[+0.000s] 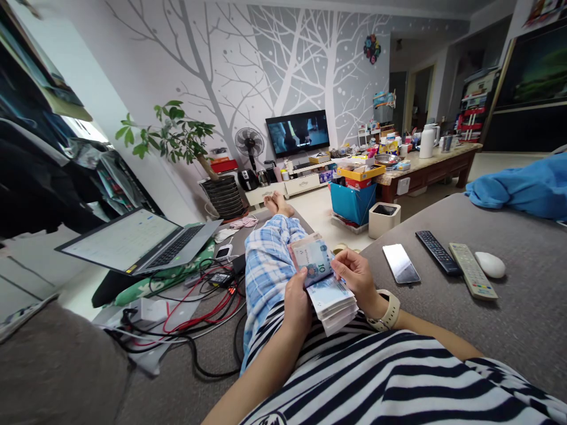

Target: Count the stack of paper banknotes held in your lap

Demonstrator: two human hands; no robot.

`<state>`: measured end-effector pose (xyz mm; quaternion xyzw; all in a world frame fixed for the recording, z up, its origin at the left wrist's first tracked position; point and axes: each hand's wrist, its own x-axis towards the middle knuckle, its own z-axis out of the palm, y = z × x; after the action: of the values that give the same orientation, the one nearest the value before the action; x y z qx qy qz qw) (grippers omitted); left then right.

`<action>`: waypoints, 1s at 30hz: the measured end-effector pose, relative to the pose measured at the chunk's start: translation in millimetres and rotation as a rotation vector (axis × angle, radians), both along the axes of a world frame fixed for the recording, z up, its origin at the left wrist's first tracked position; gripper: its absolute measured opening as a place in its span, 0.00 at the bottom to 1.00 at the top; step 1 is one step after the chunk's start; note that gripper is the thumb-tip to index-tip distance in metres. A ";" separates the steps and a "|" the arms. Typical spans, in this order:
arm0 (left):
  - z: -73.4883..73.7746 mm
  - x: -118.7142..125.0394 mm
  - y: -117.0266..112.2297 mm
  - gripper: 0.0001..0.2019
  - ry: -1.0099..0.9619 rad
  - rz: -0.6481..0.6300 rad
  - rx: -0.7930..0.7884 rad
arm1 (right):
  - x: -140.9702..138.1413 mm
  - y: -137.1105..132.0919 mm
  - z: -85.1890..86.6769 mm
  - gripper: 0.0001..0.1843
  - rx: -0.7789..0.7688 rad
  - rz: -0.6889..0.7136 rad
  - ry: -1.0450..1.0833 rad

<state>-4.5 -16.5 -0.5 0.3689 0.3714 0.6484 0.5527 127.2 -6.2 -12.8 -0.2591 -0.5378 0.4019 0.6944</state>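
Observation:
A thick stack of banknotes (330,298) rests over my lap, with the top notes bent upward and showing a "10". My left hand (296,304) is wrapped round the stack's left side, thumb pressing the raised notes. My right hand (359,277), with a pale watch on its wrist, pinches the right edge of the lifted notes. Both hands are closed on the money. I am lying on a grey sofa in a striped shirt and blue plaid trousers (268,262), legs stretched out.
On the sofa to my right lie a phone (401,263), a black remote (437,252), a pale remote (472,270) and a white mouse (489,264). At left are an open laptop (142,241) and tangled cables (195,307). A TV (298,133) stands ahead.

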 end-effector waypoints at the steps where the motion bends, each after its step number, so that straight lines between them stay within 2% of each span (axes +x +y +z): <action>1: 0.3 0.0 -0.4 0.15 -0.013 -0.003 -0.008 | -0.1 0.3 0.3 0.15 -0.007 -0.029 -0.006; 4: -0.1 0.6 -0.3 0.15 -0.046 -0.020 -0.033 | -1.0 3.1 0.0 0.14 -0.024 -0.093 0.017; 9: -4.2 2.5 3.3 0.15 -0.067 -0.034 -0.032 | -1.7 10.0 -2.9 0.17 -0.051 -0.080 0.062; 13: -6.1 2.2 4.8 0.14 -0.048 -0.015 -0.032 | 0.2 11.6 -2.9 0.16 -0.051 -0.066 0.001; 17: -3.8 1.6 2.1 0.14 -0.041 -0.028 -0.033 | 2.6 10.8 -2.2 0.22 -0.027 -0.069 -0.077; 21: 0.2 1.8 -1.0 0.13 -0.042 -0.041 -0.026 | 3.0 9.7 -1.1 0.23 -0.018 -0.082 -0.083; 30: 1.1 -1.4 6.1 0.14 0.062 0.073 0.016 | 1.9 2.9 8.0 0.24 0.003 -0.080 -0.086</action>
<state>-5.9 -10.4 0.6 0.3793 0.3963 0.6594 0.5140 129.1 -3.3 -4.8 -0.2966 -0.5568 0.3614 0.6866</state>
